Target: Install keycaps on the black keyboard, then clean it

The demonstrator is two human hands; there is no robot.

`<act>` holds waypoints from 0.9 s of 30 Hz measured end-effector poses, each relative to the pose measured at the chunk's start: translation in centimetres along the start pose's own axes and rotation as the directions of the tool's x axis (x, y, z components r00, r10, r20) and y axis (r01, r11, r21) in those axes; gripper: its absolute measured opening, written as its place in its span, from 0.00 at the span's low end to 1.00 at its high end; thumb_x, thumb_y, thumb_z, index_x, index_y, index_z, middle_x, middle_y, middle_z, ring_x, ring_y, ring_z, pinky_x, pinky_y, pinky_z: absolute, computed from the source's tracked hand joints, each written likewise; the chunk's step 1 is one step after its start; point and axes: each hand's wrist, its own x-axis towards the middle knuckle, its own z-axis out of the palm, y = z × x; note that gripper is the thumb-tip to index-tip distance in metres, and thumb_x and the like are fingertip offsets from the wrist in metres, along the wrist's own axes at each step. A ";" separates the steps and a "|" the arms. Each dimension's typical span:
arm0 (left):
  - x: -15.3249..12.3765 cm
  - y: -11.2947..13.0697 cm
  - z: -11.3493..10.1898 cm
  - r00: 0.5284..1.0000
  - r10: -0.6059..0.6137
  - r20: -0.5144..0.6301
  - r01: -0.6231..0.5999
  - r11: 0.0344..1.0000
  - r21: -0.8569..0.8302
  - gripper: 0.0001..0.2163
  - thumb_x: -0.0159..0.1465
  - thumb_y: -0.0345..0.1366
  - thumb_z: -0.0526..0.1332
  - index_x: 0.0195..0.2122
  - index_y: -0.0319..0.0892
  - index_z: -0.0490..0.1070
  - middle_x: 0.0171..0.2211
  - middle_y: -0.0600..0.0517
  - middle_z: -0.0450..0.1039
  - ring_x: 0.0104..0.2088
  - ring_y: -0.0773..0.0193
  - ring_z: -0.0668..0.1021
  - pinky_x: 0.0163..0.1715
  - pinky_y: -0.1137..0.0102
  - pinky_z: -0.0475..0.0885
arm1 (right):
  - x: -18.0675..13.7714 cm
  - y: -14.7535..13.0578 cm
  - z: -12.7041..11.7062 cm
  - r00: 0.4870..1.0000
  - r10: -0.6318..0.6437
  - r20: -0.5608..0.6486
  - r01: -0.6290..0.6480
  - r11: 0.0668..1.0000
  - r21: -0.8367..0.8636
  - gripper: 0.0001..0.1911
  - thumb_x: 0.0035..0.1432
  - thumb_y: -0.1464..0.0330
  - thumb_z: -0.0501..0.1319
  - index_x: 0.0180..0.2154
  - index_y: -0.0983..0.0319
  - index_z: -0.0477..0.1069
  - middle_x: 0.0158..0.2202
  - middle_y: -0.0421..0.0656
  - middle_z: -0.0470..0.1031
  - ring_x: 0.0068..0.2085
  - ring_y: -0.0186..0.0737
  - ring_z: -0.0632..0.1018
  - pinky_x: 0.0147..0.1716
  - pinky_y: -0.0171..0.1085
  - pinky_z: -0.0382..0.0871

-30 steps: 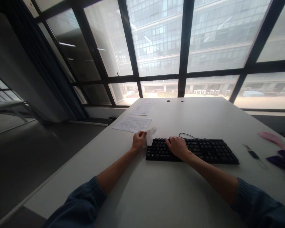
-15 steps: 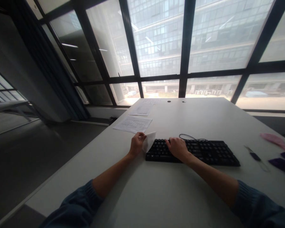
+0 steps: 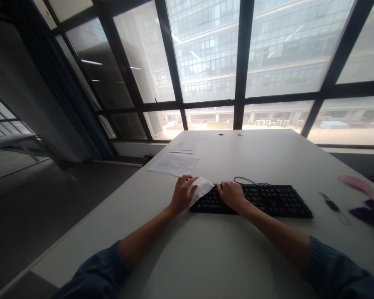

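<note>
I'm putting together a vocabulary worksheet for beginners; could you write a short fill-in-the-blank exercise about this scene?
1. The hand touching the white tissue is the person's ____ one.
2. The right hand rests on the black ____.
3. The person's sleeves are ____.
4. A building shows through the ____ beyond the table.

Missing words: left; keyboard; blue; windows.

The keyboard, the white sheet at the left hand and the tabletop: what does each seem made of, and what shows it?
Keyboard: probably plastic, matte black, with rows of keys.
White sheet: thin, soft tissue or cloth, judging by its creases; which is unclear.
Tabletop: possibly laminate, smooth white, faintly reflecting window light.
</note>
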 end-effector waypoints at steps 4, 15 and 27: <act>-0.7 0.8 -0.4 0.980 0.104 0.171 -0.087 0.991 -0.104 0.13 0.70 0.38 0.57 0.50 0.45 0.79 0.52 0.47 0.78 0.54 0.54 0.76 0.58 0.57 0.71 | 0.0 0.0 0.0 1.000 0.006 -0.009 -0.006 1.000 0.005 0.22 0.71 0.60 0.50 0.39 0.66 0.79 0.39 0.55 0.81 0.42 0.48 0.81 0.43 0.39 0.68; -2.7 0.6 -1.2 0.919 0.188 0.348 -0.132 0.975 -0.179 0.21 0.70 0.43 0.58 0.63 0.44 0.69 0.65 0.45 0.65 0.67 0.50 0.66 0.66 0.53 0.63 | 0.1 0.4 0.4 0.995 -0.041 -0.093 0.045 0.998 0.046 0.17 0.70 0.65 0.52 0.42 0.66 0.77 0.40 0.55 0.81 0.44 0.50 0.81 0.46 0.43 0.70; -2.0 2.3 -2.2 0.928 0.222 0.298 -0.027 0.841 -0.540 0.18 0.71 0.45 0.55 0.37 0.38 0.79 0.37 0.44 0.80 0.39 0.57 0.80 0.44 0.65 0.75 | -2.3 -2.6 1.9 0.691 -0.660 -0.293 0.722 0.644 0.252 0.25 0.67 0.74 0.53 0.64 0.66 0.62 0.62 0.54 0.70 0.62 0.46 0.72 0.61 0.44 0.68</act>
